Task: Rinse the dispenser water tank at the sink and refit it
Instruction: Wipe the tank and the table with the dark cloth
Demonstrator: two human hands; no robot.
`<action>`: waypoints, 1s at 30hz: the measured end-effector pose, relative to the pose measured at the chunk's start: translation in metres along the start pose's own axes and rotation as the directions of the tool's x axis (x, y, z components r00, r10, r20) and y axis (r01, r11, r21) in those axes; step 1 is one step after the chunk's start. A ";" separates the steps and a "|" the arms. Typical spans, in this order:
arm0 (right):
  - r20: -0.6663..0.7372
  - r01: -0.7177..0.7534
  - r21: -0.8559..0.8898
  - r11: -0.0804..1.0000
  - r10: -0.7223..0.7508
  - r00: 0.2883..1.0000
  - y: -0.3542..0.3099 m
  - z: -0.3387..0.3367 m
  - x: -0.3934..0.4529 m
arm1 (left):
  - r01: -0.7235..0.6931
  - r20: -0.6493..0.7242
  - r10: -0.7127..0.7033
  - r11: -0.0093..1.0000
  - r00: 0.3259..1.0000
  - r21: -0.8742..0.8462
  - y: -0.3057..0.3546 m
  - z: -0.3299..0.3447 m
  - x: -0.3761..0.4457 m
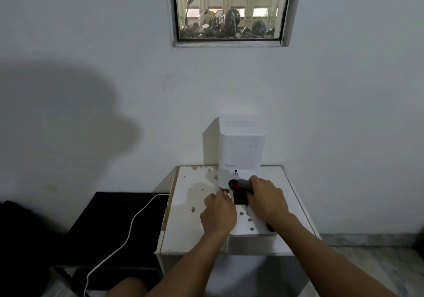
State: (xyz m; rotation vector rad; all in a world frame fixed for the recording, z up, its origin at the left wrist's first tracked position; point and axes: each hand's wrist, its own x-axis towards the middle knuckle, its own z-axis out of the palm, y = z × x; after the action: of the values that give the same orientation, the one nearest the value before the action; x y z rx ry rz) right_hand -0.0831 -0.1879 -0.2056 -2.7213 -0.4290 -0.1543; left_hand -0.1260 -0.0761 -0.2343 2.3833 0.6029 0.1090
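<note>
Reaching forward, both hands [219, 214] [267, 197] rest on the dispenser [242, 145] base.

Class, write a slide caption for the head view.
Both hands, left hand and right hand, work at the white dispenser on a small table.

Smooth white plastic dispenser [242, 145]; table [190, 205] with chipped, peeling paint.

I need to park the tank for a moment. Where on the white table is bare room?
Free: the chipped left strip of the white table, between its worn edge and the left hand, and the right strip beside the right hand. Crowded: the middle, under the white box-shaped dispenser and both hands.
</note>
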 end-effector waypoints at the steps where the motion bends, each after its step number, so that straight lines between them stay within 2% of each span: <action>1: -0.022 -0.030 0.085 0.996 0.032 0.999 0.000 -0.004 0.004 | -0.001 -0.005 0.000 1.000 1.000 -0.029 -0.001 0.000 -0.001; 5: -0.164 -0.023 0.451 0.892 0.109 0.980 -0.001 -0.033 0.010 | -0.011 -0.028 0.006 0.983 1.000 -0.184 -0.003 0.002 -0.002; 7: -0.099 -0.024 0.574 0.818 0.099 0.990 -0.007 -0.043 0.009 | -0.027 -0.020 0.024 0.985 1.000 -0.170 0.000 0.005 -0.001; 8: -0.033 -0.037 0.552 0.833 0.067 0.997 -0.009 -0.042 0.007 | -0.026 -0.009 0.025 0.988 1.000 -0.151 0.000 0.007 0.000; 10: 0.120 -0.048 0.393 0.918 0.000 0.993 -0.012 -0.026 0.002 | -0.005 -0.014 0.002 0.983 1.000 -0.186 0.002 0.007 0.000; 12: 0.196 -0.022 0.260 0.965 -0.031 0.980 -0.011 -0.007 0.000 | 0.021 -0.025 -0.028 0.975 0.999 -0.223 0.002 0.008 0.001; 16: 0.195 0.051 0.190 0.980 -0.089 0.977 -0.007 0.005 0.014 | 0.051 -0.012 -0.056 0.971 0.998 -0.234 0.003 0.009 0.002; 20: 0.121 0.161 -0.103 0.981 -0.148 0.982 -0.007 0.020 0.024 | 0.065 -0.002 -0.067 0.978 0.998 -0.197 0.003 0.010 0.002; 22: 0.120 0.175 -0.111 0.978 -0.161 0.980 -0.007 0.021 0.023 | 0.069 -0.004 -0.071 0.981 0.997 -0.180 0.003 0.011 0.003; 27: 0.089 0.188 0.071 0.980 -0.194 0.977 0.002 0.005 0.010 | 0.067 0.010 -0.067 0.976 0.998 -0.206 0.003 0.009 0.002; 30: 0.054 0.233 0.094 0.968 -0.238 0.970 0.001 -0.006 -0.003 | 0.071 0.023 -0.067 0.978 0.997 -0.194 0.003 0.009 0.003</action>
State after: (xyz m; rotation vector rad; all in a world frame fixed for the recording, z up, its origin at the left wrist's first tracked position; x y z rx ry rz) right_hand -0.0857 -0.1921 -0.2006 -2.5883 -0.7608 -0.1079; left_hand -0.1204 -0.0822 -0.2390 2.1698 0.6364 0.1126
